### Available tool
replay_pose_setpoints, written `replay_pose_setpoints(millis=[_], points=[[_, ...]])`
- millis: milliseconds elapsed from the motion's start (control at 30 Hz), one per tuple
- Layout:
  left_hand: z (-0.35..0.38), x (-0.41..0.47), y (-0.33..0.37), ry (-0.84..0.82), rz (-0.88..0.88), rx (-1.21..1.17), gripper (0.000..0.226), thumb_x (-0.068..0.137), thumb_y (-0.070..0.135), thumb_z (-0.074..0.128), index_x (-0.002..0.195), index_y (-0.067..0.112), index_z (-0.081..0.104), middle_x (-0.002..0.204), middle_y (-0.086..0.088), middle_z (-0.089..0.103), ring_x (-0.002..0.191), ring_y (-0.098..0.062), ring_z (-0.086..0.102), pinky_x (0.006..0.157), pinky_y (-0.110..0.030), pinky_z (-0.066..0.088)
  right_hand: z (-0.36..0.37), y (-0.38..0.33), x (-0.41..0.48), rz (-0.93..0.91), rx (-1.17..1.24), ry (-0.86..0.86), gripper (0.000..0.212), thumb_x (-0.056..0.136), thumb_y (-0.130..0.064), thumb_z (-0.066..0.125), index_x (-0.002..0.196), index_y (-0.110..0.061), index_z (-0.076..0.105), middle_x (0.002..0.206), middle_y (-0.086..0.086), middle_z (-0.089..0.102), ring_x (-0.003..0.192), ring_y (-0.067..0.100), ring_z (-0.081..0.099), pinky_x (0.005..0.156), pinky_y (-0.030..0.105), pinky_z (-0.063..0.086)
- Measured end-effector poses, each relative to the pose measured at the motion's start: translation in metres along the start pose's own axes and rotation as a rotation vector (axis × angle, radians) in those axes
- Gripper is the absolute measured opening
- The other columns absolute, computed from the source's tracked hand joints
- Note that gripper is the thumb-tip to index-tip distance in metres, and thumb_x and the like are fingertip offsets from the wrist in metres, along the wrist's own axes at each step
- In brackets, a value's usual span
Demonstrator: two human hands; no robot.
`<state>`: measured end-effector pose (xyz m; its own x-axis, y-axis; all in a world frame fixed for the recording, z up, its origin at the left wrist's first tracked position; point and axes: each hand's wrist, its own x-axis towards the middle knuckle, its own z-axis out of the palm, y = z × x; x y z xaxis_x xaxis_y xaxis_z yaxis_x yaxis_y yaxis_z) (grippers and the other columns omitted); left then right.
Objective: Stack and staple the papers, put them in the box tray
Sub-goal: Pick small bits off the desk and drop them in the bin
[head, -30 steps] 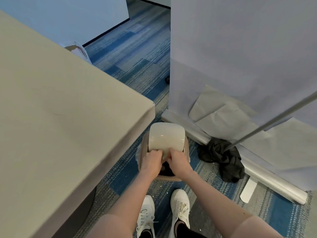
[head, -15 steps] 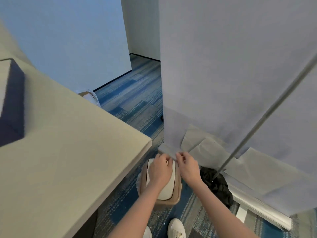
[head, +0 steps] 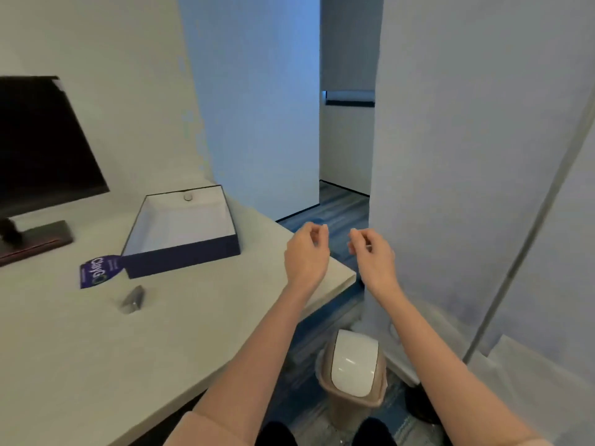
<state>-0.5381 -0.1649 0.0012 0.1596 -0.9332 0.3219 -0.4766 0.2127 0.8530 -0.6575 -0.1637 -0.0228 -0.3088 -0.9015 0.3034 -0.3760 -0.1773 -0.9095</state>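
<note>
Papers lie white inside the open navy cardboard box tray [head: 180, 233] at centre-left on the pale table [head: 96, 349]. Mid-frame, the left hand [head: 306, 255] and right hand [head: 373, 255] hover with loosely curled fingers, grasping nothing. A small grey stapler [head: 132, 300] lies lower left of the tray.

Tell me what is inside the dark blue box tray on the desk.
The open dark blue box tray shows a bare white interior, with a small round silvery spot on its far wall. No papers visible; the near wall hides the floor's front strip.
</note>
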Motion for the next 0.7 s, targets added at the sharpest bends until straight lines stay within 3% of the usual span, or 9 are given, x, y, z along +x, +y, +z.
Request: replay_pose_setpoints(millis=[233,433,533,600,700], points=[[-0.161,-0.013,-0.060,0.263,-0.142,0.147,0.033,0.098,0.033,0.042,0.100,0.008,0.064,0.094,-0.005,0.069,0.088,-0.023,0.062,0.078,-0.034,0.045,0.128,-0.085,-0.062,-0.097,0.145,-0.325,0.025,0.096,-0.034,0.048,0.098,-0.013,0.063,0.094,0.001,0.068,0.092,0.017,0.063,0.079,0.028,0.047],[-0.262,-0.045,-0.130,0.410,-0.290,0.248,0.027,0.097,0.033,0.043,0.087,0.013,0.059,0.083,-0.002,0.066,0.086,-0.026,0.063,0.083,-0.041,0.048,0.223,-0.115,-0.121,-0.145,0.172,-0.576,0.025,0.095,-0.031,0.052,0.095,-0.010,0.064,0.086,-0.001,0.065,0.083,0.016,0.060,0.069,0.021,0.043],[-0.306,-0.061,-0.166,0.470,-0.371,0.341,0.024,0.096,0.033,0.045,0.092,0.016,0.062,0.091,-0.002,0.068,0.091,-0.027,0.061,0.089,-0.042,0.046,0.265,-0.120,-0.145,-0.155,0.142,-0.686,0.017,0.094,-0.026,0.054,0.092,-0.014,0.065,0.088,-0.002,0.066,0.083,0.013,0.060,0.068,0.015,0.043],[-0.332,-0.072,-0.186,0.505,-0.413,0.385,0.024,0.095,0.033,0.045,0.093,0.017,0.063,0.090,0.000,0.067,0.090,-0.026,0.061,0.089,-0.041,0.045,0.287,-0.119,-0.157,-0.179,0.089,-0.758,0.015,0.093,-0.025,0.055,0.094,-0.016,0.067,0.092,-0.003,0.066,0.085,0.010,0.060,0.072,0.013,0.044],[-0.370,-0.086,-0.214,0.561,-0.480,0.422,0.023,0.095,0.033,0.046,0.090,0.018,0.061,0.086,0.001,0.064,0.089,-0.026,0.061,0.088,-0.041,0.045,0.315,-0.115,-0.171,-0.268,-0.028,-0.926,0.025,0.096,-0.022,0.051,0.116,-0.017,0.064,0.116,0.001,0.062,0.107,0.013,0.058,0.097,0.025,0.044]])
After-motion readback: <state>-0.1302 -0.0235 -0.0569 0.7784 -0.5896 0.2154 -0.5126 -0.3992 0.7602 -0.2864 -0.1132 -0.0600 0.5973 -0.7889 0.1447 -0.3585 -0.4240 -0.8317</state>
